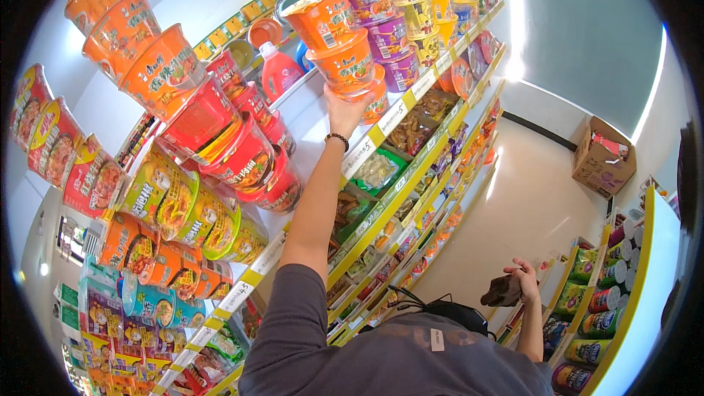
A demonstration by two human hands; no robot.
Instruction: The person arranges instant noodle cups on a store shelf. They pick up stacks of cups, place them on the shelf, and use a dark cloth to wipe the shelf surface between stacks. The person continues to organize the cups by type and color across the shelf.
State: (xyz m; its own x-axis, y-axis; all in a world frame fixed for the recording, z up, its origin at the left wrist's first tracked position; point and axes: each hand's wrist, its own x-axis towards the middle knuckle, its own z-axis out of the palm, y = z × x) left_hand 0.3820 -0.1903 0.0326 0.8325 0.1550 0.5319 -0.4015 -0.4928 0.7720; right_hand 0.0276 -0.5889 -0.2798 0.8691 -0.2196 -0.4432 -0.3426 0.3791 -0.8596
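Observation:
My left arm, with a beaded bracelet at the wrist, reaches up to the top shelf. My left hand (347, 108) is closed against the lower part of a stack of orange instant noodle bowls (345, 62); its fingers are partly hidden behind the bowl. Purple noodle bowls (387, 38) stand just right of that stack. Left of my hand, a gap of bare white shelf separates it from red noodle bowls (253, 154). Low on the right, my right hand (523, 281) grips a dark brown cloth (502, 291), away from the shelves.
Behind the bowls stands a pink jug-shaped bottle (279, 72). Lower shelves hold bagged snacks (378, 171). Across the aisle floor (477, 213) are a cardboard box (603, 158) and another shelf with cans (605, 299). More noodle stacks (165, 66) line the top shelf leftward.

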